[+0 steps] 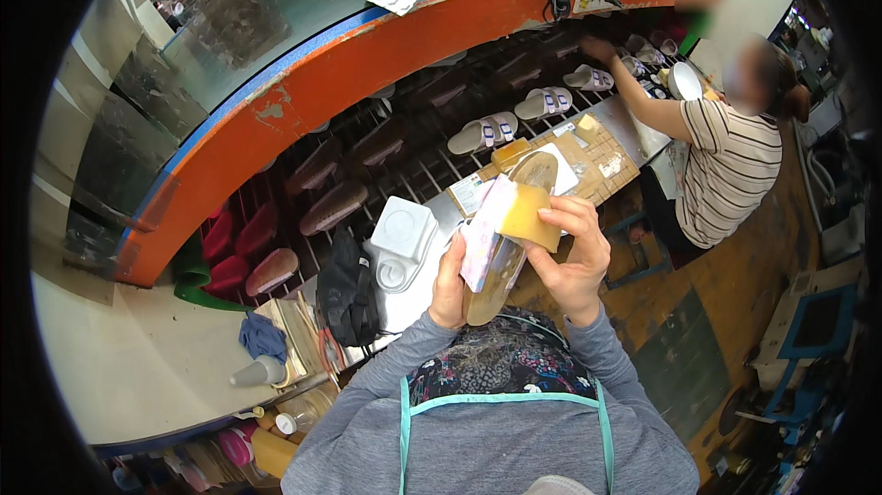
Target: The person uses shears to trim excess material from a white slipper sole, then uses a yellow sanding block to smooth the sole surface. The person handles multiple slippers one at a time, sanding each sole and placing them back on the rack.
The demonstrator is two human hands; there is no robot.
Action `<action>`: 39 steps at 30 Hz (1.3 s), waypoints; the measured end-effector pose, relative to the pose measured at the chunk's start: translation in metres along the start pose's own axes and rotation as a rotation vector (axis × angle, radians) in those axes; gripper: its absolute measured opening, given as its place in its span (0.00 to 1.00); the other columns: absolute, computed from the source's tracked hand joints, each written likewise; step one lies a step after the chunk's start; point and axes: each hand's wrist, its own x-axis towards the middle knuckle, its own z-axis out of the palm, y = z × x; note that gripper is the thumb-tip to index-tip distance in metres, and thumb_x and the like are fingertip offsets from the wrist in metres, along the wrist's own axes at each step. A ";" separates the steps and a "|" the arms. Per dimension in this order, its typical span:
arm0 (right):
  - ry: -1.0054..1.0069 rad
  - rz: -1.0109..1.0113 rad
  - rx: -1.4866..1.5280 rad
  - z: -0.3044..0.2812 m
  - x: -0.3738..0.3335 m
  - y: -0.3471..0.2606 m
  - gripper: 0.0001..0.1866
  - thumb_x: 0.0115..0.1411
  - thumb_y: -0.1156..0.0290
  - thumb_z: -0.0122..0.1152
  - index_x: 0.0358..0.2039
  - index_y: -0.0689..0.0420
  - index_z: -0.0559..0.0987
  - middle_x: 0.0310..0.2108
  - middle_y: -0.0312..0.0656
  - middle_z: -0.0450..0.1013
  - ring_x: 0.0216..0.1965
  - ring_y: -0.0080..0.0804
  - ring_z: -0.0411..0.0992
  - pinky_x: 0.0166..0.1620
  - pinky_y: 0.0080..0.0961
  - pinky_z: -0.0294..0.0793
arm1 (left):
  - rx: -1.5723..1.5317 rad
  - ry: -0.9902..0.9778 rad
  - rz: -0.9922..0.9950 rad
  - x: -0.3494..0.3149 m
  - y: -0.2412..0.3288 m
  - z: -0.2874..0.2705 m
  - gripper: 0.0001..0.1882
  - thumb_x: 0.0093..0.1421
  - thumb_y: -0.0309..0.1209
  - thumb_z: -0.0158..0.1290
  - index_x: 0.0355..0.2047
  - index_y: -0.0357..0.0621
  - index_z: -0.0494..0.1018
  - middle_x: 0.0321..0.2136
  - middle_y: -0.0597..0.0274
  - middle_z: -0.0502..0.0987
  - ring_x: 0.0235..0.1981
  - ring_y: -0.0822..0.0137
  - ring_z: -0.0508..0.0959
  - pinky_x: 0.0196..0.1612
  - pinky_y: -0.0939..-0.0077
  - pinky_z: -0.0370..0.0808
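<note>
My left hand [448,285] is closed on the side of a sandal [502,282] with a tan-brown sole and a pale pink patterned strap. The sandal is held up in front of my apron, its sole tilted on edge. In my right hand [581,254], fingers and thumb grip a yellow sponge-like block [531,216]. The block is against the sandal, beside the strap. Part of the sole lies behind the block, and the left fingertips are hidden behind the sandal.
Ahead, a rack of metal bars carries several pale sandals [483,134] and dark red shoes below an orange beam [303,95]. A white plastic container [402,230] and black bag [347,288] stand left. A yellow-brown board [602,157] lies beyond my hands. A co-worker [730,159] reaches over the rack.
</note>
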 end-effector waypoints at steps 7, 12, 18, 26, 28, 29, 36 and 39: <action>-0.123 -0.038 -0.029 -0.003 0.002 0.001 0.22 0.38 0.77 0.68 0.39 0.53 0.82 0.41 0.41 0.77 0.45 0.41 0.73 0.51 0.33 0.67 | 0.092 0.044 -0.002 0.004 0.013 0.012 0.30 0.72 0.50 0.34 0.61 0.38 0.62 0.52 0.55 0.74 0.49 0.64 0.76 0.52 0.67 0.74; -0.158 -0.046 0.008 -0.001 -0.003 -0.002 0.22 0.37 0.77 0.67 0.39 0.52 0.83 0.41 0.39 0.77 0.45 0.39 0.73 0.52 0.33 0.66 | 0.148 0.028 0.018 0.018 0.022 0.021 0.30 0.72 0.51 0.34 0.60 0.39 0.63 0.51 0.55 0.74 0.49 0.65 0.76 0.52 0.68 0.74; -0.178 -0.071 0.018 0.002 -0.011 -0.009 0.22 0.37 0.78 0.67 0.38 0.52 0.83 0.41 0.36 0.78 0.44 0.36 0.74 0.52 0.32 0.64 | 0.025 -0.046 -0.016 0.042 0.029 0.035 0.34 0.71 0.55 0.28 0.60 0.39 0.63 0.51 0.52 0.74 0.50 0.61 0.77 0.55 0.66 0.73; -0.087 0.041 0.121 0.009 -0.025 -0.018 0.23 0.39 0.77 0.71 0.40 0.56 0.81 0.39 0.42 0.78 0.40 0.38 0.76 0.46 0.31 0.70 | 0.056 -0.073 0.204 0.063 0.032 0.034 0.32 0.71 0.54 0.32 0.60 0.42 0.64 0.50 0.57 0.75 0.46 0.63 0.78 0.51 0.66 0.75; -0.016 0.144 0.193 0.012 -0.030 -0.021 0.23 0.41 0.76 0.73 0.42 0.58 0.80 0.39 0.45 0.78 0.39 0.39 0.77 0.44 0.30 0.73 | 0.039 -0.059 0.339 0.064 0.024 0.034 0.31 0.71 0.53 0.32 0.56 0.38 0.66 0.46 0.56 0.77 0.43 0.64 0.79 0.48 0.68 0.76; 0.003 0.142 0.209 0.013 -0.032 -0.022 0.23 0.42 0.76 0.74 0.42 0.59 0.79 0.39 0.45 0.78 0.40 0.38 0.77 0.45 0.30 0.73 | 0.078 -0.015 0.374 0.064 0.021 0.034 0.31 0.71 0.54 0.32 0.56 0.38 0.66 0.46 0.56 0.76 0.43 0.64 0.79 0.48 0.68 0.76; 0.145 0.138 0.323 0.015 -0.025 -0.023 0.23 0.45 0.75 0.74 0.44 0.60 0.78 0.41 0.46 0.76 0.42 0.37 0.76 0.47 0.29 0.74 | -0.103 -0.161 0.356 0.058 0.018 0.030 0.34 0.69 0.57 0.33 0.61 0.42 0.62 0.54 0.55 0.72 0.51 0.60 0.76 0.55 0.65 0.71; 0.130 0.086 0.062 0.017 -0.013 -0.021 0.21 0.47 0.75 0.72 0.44 0.58 0.79 0.41 0.46 0.75 0.42 0.39 0.75 0.46 0.30 0.75 | -0.052 -0.060 0.300 0.059 0.017 0.026 0.33 0.70 0.56 0.32 0.62 0.43 0.62 0.55 0.55 0.72 0.52 0.60 0.75 0.57 0.66 0.70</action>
